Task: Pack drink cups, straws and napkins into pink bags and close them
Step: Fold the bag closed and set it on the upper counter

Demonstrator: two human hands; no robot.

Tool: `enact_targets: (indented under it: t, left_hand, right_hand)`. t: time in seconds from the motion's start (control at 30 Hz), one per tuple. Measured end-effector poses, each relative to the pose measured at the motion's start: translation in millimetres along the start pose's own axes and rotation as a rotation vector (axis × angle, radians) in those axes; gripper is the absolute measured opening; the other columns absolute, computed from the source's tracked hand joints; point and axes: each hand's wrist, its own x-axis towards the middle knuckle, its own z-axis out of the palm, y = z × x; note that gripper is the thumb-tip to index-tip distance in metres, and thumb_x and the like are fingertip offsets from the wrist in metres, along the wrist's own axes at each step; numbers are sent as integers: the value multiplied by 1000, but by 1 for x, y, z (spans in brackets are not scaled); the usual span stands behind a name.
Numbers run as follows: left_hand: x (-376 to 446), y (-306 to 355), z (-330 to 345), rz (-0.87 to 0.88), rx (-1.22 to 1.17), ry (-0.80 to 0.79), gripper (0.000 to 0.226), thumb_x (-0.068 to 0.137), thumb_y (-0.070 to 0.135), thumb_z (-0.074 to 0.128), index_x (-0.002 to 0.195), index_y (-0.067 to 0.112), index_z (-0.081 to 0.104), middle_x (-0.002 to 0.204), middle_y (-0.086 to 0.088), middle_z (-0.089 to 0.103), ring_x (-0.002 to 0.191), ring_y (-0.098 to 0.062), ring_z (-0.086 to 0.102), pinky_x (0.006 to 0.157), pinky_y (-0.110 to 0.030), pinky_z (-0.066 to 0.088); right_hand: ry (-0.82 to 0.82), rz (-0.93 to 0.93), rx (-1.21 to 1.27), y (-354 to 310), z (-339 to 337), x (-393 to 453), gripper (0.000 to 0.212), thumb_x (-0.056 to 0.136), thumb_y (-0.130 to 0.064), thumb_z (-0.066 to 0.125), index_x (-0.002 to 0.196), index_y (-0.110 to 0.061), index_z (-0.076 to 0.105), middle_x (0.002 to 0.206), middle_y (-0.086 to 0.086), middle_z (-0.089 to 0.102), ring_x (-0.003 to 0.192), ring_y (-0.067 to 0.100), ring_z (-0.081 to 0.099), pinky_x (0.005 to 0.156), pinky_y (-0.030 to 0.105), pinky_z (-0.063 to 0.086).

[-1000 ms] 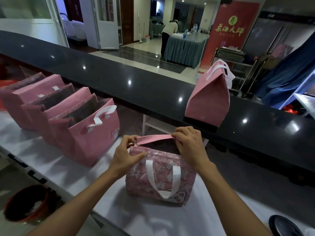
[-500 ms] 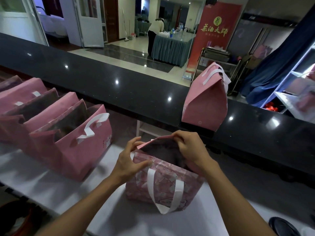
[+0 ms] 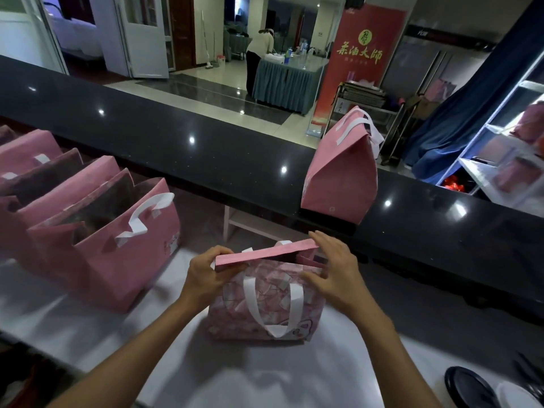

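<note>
A patterned pink bag (image 3: pixel 265 307) is stood on the white table (image 3: pixel 265 375) at lower centre of the frame, its white handle (image 3: pixel 272 304) hanging down the near face. The bag's top flap (image 3: pixel 266 254) is seen folded over toward the near side, running as a pink strip from left to right across the mouth. The left end of that flap is pinched by the left hand (image 3: pixel 203 273), thumb below and fingers curled over the edge. The right end is held by the right hand (image 3: pixel 335 270): its fingers are laid over the flap's far corner and its thumb is pressed against the bag's upper near face, so the hand is closed round the bag top. What lies inside the bag cannot be told, since the mouth is covered.

At left of the frame a row of open bags (image 3: pixel 97 231) is lined up on the same table, the nearest one showing a white handle on its side. Across the middle of the frame a black counter (image 3: pixel 176 148) is seen running from upper left to lower right. On it, right of centre, a closed bag (image 3: pixel 341 175) is stood with its top folded and its handles up. A dark round object (image 3: pixel 468 387) is partly visible at lower right. In the upper centre a red banner (image 3: pixel 359 63) is seen on the floor beyond the counter, and a person (image 3: pixel 259 60) is bent over a skirted table (image 3: pixel 285 81).
</note>
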Motion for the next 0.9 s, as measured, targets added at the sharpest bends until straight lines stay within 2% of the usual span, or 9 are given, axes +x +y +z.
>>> enact_targets:
  t: [0.07,0.13,0.23,0.33,0.43,0.53,0.63,0.77,0.9]
  left_hand:
    - [-1,2,0,-6,-11,-11,26,75,27,86,96,19,74,89,3,74,82,-24,72,70,-38,61]
    - [-2,6,1,-6,-24,-19,24,75,25,85,95,17,74,87,3,74,80,-23,72,68,-32,60]
    - [-3,11,3,-16,-13,-19,19,76,25,84,91,16,74,81,5,73,74,-18,69,61,-21,53]
    - [-5,11,2,-54,-13,-15,17,77,30,81,85,19,73,74,4,69,66,-13,62,55,-22,47]
    - [-5,13,1,-66,-11,-48,11,79,31,79,80,23,71,73,2,68,63,-14,60,52,-23,46]
    - [-6,12,-2,-47,-1,-80,10,81,28,78,78,24,70,72,4,68,62,-14,62,53,-22,47]
    - [-5,12,-6,-38,23,-92,17,81,33,78,82,18,71,74,0,68,64,-17,63,54,-30,49]
    - [-2,14,-11,-15,36,-82,19,79,33,81,88,22,69,85,1,72,75,-23,69,60,-40,59]
    - [-4,15,-14,9,7,-95,29,74,37,87,95,29,69,94,3,74,84,-23,72,66,-39,62]
  right_hand:
    - [-9,78,108,9,5,-12,91,81,-46,79,155,-39,26,159,-17,26,147,9,21,121,51,26]
    - [11,122,207,17,10,-18,99,77,-50,81,155,-44,20,160,-21,22,149,8,22,121,50,28]
    - [42,190,391,22,14,-16,105,74,-48,85,154,-52,16,159,-24,28,146,5,28,119,47,33]
    - [20,208,552,26,20,-6,109,75,-37,87,153,-55,12,157,-28,29,144,3,33,116,48,39]
    - [-36,236,692,33,25,5,116,69,-41,90,152,-57,11,159,-23,29,140,8,43,112,48,44]
    - [-75,233,765,40,26,14,116,70,-32,92,155,-51,16,153,-15,39,124,5,59,102,36,53]
    - [-65,222,750,37,24,22,101,74,-21,89,154,-39,29,136,-14,51,107,-1,66,77,16,55]
    - [-34,200,681,37,28,27,63,70,-31,89,126,-29,60,119,-8,64,104,9,65,70,18,55]
    - [50,186,703,40,40,26,26,76,-20,87,95,-16,69,94,-1,71,87,13,69,68,21,52]
